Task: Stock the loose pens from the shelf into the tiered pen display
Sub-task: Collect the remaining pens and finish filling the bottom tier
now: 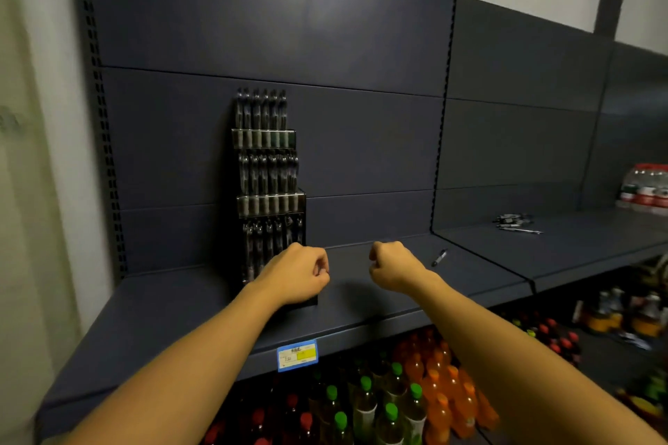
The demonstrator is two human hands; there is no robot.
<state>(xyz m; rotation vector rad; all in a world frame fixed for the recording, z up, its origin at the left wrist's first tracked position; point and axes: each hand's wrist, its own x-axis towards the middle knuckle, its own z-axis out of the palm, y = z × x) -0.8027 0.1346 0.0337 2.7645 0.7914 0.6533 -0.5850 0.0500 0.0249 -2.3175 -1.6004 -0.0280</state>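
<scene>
A black tiered pen display [269,191] stands upright on a dark grey shelf [379,296], set against the shelf's back panel [253,28]. Its three tiers, stepped one above another, are each packed with dark pens standing on end.

The left hand [294,273] hovers just in front of the lowest tier, hiding part of the display's base. Its fingers [320,269] are curled in toward the palm, thumb against the fingertips; whether anything small is pinched there cannot be told, and no pen shows in it. The right hand [392,267] is held beside it, a little to the right and apart from it, above the bare shelf. It forms a loose fist with the fingers folded under, and nothing shows in its grasp.

One loose pen [439,257] lies flat on the shelf just right of the right hand, not touching it. Farther right, on the neighbouring shelf section, a small heap of loose pens [515,222] lies well apart from both hands. At the far right edge stands a pack of water bottles [645,188] with red labels.

A blue and yellow price tag [297,355] is fixed to the near front edge of the shelf. Below it, on the lower level, stand rows of drink bottles [415,397] with green, orange and red caps.
</scene>
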